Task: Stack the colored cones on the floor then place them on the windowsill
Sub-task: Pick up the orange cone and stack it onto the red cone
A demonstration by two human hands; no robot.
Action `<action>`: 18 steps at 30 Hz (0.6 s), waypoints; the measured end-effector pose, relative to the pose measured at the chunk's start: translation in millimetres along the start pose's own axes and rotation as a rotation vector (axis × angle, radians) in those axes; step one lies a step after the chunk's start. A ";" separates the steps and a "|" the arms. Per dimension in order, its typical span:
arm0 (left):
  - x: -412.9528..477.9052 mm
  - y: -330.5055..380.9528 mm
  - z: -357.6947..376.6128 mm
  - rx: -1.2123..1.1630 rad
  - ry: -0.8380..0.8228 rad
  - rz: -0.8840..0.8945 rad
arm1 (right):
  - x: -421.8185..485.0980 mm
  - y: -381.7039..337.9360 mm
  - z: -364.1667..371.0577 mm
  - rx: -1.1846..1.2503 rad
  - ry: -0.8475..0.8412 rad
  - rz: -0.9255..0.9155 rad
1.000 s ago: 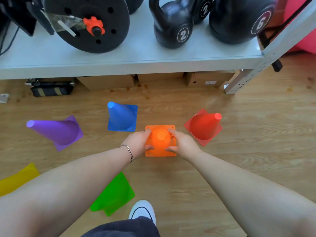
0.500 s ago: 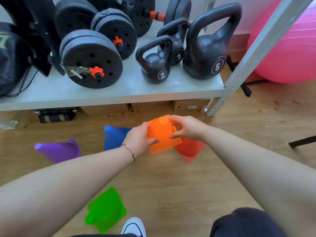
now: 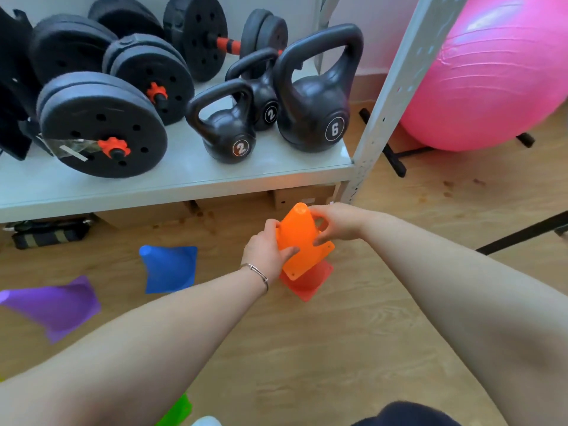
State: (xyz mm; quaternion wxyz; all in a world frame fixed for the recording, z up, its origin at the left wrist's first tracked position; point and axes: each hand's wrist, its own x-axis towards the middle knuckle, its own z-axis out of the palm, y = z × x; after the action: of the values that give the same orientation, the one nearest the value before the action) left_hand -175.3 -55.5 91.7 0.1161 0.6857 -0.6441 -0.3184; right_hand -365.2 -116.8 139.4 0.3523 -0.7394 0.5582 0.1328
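Observation:
Both hands hold an orange cone point(image 3: 299, 241) in the air, tilted, just above a red cone point(image 3: 310, 282) that stands on the wooden floor. My left hand point(image 3: 267, 250) grips its left side and my right hand point(image 3: 335, 222) its right side near the tip. Only the red cone's base shows beneath the orange one. To the left, a blue cone point(image 3: 169, 267) stands on the floor. A purple cone point(image 3: 57, 305) is at the far left. A green cone's corner point(image 3: 176, 412) pokes out under my left forearm.
A white low shelf point(image 3: 184, 176) behind the cones carries black weight plates point(image 3: 101, 124) and kettlebells point(image 3: 313, 99). Its metal upright point(image 3: 390, 96) stands right of the cones. A pink exercise ball point(image 3: 491, 72) fills the upper right. Cardboard boxes point(image 3: 301, 195) sit under the shelf.
Both hands lifted the orange cone off the floor and carried it right, over the red cone. The view tilted up toward the shelf.

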 end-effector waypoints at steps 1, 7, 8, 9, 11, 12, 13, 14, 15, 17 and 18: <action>1.4 -2.8 10.4 -0.002 -0.008 -0.007 | 3.5 5.2 8.3 0.005 -0.003 0.008; 11.8 -24.1 65.5 -0.011 -0.071 -0.047 | 30.2 38.6 59.5 0.038 -0.025 0.072; 13.1 -26.6 73.5 -0.012 -0.078 -0.050 | 34.5 43.2 67.1 0.035 -0.027 0.081; 13.9 -29.1 80.7 -0.016 -0.081 -0.057 | 38.8 46.7 73.8 0.028 -0.030 0.087; 14.1 -33.8 93.2 -0.038 -0.080 -0.083 | 46.6 50.5 83.4 0.018 -0.046 0.089; 13.7 -35.7 98.5 -0.051 -0.077 -0.093 | 49.7 51.9 86.7 0.013 -0.058 0.087; 13.1 -37.2 103.5 -0.062 -0.074 -0.102 | 52.4 53.1 89.5 0.005 -0.067 0.084; 12.6 -38.4 107.9 -0.073 -0.071 -0.110 | 54.6 54.4 92.6 -0.003 -0.074 0.085; 12.3 -39.3 111.5 -0.085 -0.072 -0.118 | 55.9 55.6 95.6 -0.009 -0.075 0.090; 13.0 -40.4 117.2 -0.107 -0.077 -0.128 | 57.6 58.5 101.9 -0.003 -0.069 0.109; 13.5 -41.1 119.3 -0.118 -0.083 -0.130 | 57.9 59.7 104.8 0.008 -0.063 0.119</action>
State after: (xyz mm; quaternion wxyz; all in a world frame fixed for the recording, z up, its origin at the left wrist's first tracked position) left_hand -212.4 -32.6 -27.5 0.1085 0.7045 -0.5825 -0.3907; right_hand -379.7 -96.7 8.0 0.3642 -0.6990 0.5902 0.1745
